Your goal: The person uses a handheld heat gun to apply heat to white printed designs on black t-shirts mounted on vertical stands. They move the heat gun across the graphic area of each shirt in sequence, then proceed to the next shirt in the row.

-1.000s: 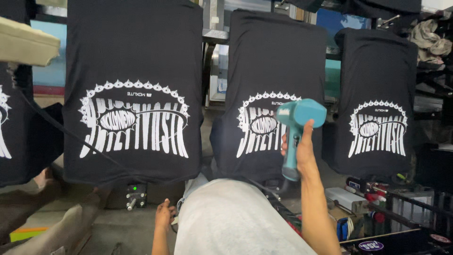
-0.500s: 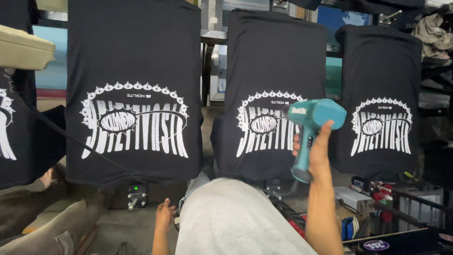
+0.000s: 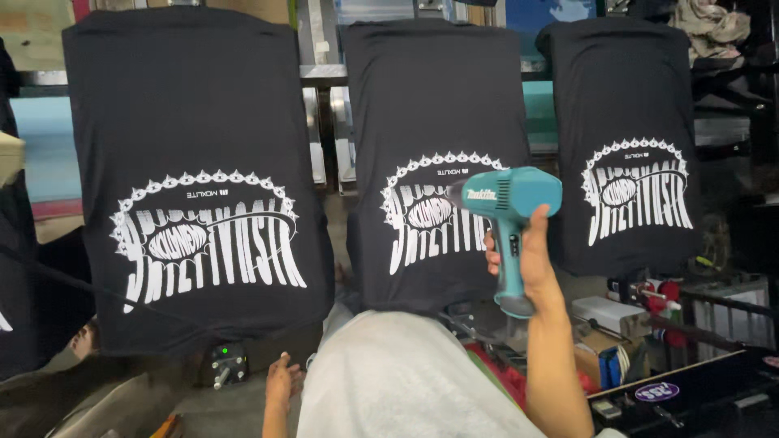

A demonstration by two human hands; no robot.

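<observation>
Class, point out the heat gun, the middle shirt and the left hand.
heat gun (image 3: 513,195): head view, teal body.
middle shirt (image 3: 438,97): head view, plain black upper part.
left hand (image 3: 281,380): head view, back of hand.

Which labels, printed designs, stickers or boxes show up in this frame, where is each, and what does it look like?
Left black shirt: white oval spiky print low on it.
Middle black shirt: same white print, partly behind the teal heat gun held in the right hand.
Right black shirt: same white print.
Oval sticker: purple and white, on a dark surface lower right.
White box: lower right, below the right shirt.
Left hand: low, holding nothing.
</observation>
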